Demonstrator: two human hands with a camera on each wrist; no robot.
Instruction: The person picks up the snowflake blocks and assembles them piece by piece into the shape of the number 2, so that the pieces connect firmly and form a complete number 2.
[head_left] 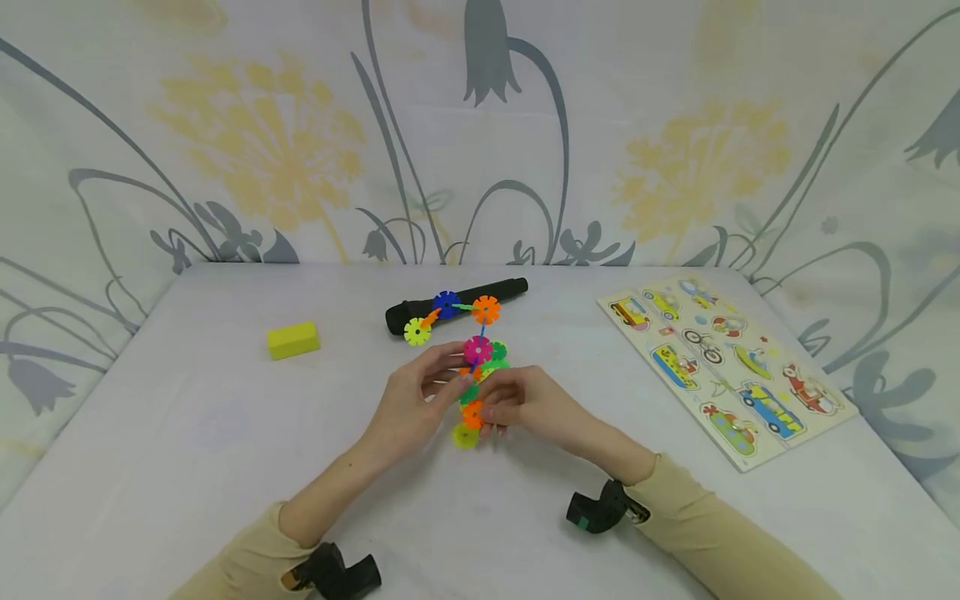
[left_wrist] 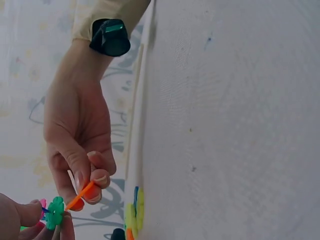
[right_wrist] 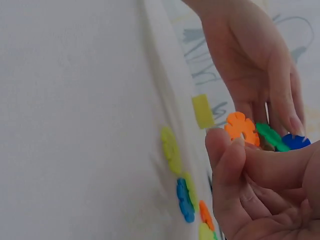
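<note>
Flower discs [head_left: 477, 350], ten-plus, some in pinching grip of left hand [head_left: 422, 392] and right hand [head_left: 534, 407]; one block [head_left: 293, 341]

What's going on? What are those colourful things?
Someone is handling notched discs, some joined together. The left hand holds a green disc; the right hand pinches an orange disc. Linked discs trail away toward a black stick. A yellow block and a puzzle lie apart on the table.

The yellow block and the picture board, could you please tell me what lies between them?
In the head view, between them lie the black rod, the linked coloured discs, and the left hand and right hand holding the discs.
</note>
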